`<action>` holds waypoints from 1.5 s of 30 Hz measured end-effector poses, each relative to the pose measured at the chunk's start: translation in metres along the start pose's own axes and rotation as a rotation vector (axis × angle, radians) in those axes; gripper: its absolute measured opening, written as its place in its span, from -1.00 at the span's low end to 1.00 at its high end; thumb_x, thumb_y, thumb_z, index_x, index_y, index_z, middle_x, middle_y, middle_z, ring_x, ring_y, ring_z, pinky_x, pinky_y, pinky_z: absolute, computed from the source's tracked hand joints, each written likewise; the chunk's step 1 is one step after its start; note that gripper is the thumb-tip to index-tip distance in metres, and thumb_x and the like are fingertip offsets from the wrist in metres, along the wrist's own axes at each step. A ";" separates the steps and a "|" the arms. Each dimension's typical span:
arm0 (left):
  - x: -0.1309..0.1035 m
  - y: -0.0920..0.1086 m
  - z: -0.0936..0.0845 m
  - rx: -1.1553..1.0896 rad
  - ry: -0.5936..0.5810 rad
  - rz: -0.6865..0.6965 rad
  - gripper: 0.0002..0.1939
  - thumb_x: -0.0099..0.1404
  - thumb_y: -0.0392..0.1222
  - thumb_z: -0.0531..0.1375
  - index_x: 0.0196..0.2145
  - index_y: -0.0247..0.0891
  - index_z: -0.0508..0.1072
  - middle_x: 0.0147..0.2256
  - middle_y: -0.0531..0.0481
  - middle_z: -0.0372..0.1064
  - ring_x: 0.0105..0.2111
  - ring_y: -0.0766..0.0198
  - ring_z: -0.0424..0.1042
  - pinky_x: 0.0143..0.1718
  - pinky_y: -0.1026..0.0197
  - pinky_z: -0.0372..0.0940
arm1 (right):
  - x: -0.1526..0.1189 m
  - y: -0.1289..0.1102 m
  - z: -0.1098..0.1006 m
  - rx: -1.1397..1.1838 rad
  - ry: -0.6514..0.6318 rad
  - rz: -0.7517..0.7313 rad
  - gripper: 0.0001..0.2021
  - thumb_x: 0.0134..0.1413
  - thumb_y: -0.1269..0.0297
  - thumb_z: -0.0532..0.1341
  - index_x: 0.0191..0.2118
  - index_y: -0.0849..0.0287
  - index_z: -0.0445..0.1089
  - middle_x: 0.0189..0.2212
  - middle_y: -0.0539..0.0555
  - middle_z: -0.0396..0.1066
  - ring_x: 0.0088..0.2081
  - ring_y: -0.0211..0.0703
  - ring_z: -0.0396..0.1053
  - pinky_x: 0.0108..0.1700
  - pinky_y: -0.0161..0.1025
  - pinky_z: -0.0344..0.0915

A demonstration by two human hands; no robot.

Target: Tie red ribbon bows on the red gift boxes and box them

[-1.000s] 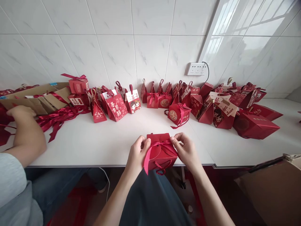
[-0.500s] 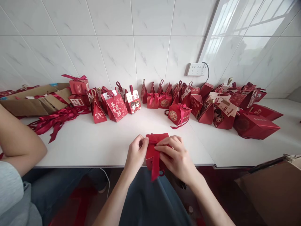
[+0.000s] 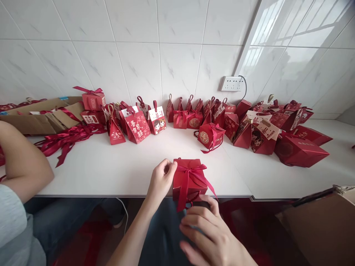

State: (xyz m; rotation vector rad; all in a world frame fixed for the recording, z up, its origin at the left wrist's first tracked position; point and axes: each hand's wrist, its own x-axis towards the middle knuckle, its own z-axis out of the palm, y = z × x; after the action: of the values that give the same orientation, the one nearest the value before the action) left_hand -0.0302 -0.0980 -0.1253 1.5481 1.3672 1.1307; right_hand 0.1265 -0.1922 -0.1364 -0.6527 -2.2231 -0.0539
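A red gift box [image 3: 194,190] sits at the front edge of the white table, with a red ribbon bow [image 3: 191,173] across its top and one tail hanging down its front. My left hand [image 3: 163,176] pinches the box's upper left corner, thumb at the end of the bow. Below and to the right of the box is my right hand [image 3: 205,225], somewhat blurred, its fingers apart and curved with nothing between them. Its index finger is close to the box's lower right edge.
Many red gift boxes [image 3: 135,127] line the back of the white table [image 3: 133,166]. Loose ribbons [image 3: 66,140] and a cardboard box [image 3: 41,123] lie left, beside another person's arm [image 3: 27,162]. A large carton [image 3: 324,221] stands at the lower right.
My right hand has let go of the ribbon and moved down toward me, its fingers spreading. The bow's loops and right tail now show. My left hand keeps its hold.
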 end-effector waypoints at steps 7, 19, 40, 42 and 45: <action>0.001 0.005 -0.008 0.015 -0.047 -0.009 -0.58 0.25 0.10 0.04 -0.59 -0.20 0.04 -0.60 0.16 -0.05 -0.56 0.36 0.06 -0.49 0.30 0.04 | -0.014 0.053 -0.022 0.230 0.266 0.482 -0.44 0.04 0.00 0.25 0.12 0.07 0.16 -0.02 0.24 0.25 0.02 0.13 0.27 -0.06 0.05 0.31; -0.024 0.014 0.000 -0.067 0.128 0.248 -0.83 0.25 -0.10 0.15 -0.41 -0.23 0.31 -0.39 0.05 0.27 -0.43 0.36 0.36 -0.39 0.31 0.32 | -0.009 0.069 0.004 0.392 0.050 0.592 0.04 -0.08 0.39 0.30 0.34 -0.12 -0.46 0.23 0.23 -0.04 0.24 0.11 0.07 0.14 0.14 0.21; -0.072 0.044 0.028 0.206 0.374 1.077 -0.86 0.18 -0.40 0.21 -0.37 -0.17 0.47 -0.43 0.08 0.04 -0.37 0.33 0.16 0.04 -0.01 0.20 | -0.007 0.028 -0.021 0.037 0.440 0.389 -0.08 -0.03 0.38 0.33 0.34 -0.02 -0.25 0.26 0.19 -0.01 0.27 0.08 0.02 0.11 0.05 0.31; -0.072 0.045 0.026 0.206 0.355 1.080 -0.88 0.19 -0.38 0.20 -0.36 -0.18 0.47 -0.42 0.08 0.05 -0.37 0.33 0.16 0.02 0.00 0.23 | -0.007 0.027 -0.022 0.035 0.433 0.393 -0.07 -0.03 0.39 0.33 0.34 -0.01 -0.25 0.26 0.18 -0.02 0.27 0.06 0.02 0.13 0.03 0.30; -0.073 0.046 0.024 0.189 0.334 1.079 -0.90 0.19 -0.37 0.21 -0.35 -0.20 0.45 -0.44 0.09 0.05 -0.38 0.32 0.17 0.00 -0.04 0.26 | -0.008 0.027 -0.023 0.037 0.432 0.388 -0.07 -0.04 0.39 0.33 0.34 -0.01 -0.25 0.26 0.17 -0.02 0.28 0.04 0.01 0.14 0.01 0.28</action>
State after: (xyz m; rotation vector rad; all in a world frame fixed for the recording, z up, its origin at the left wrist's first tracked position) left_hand 0.0045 -0.1759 -0.0982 2.4177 0.7781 1.9923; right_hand 0.1595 -0.1777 -0.1308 -0.9434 -1.6548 0.0408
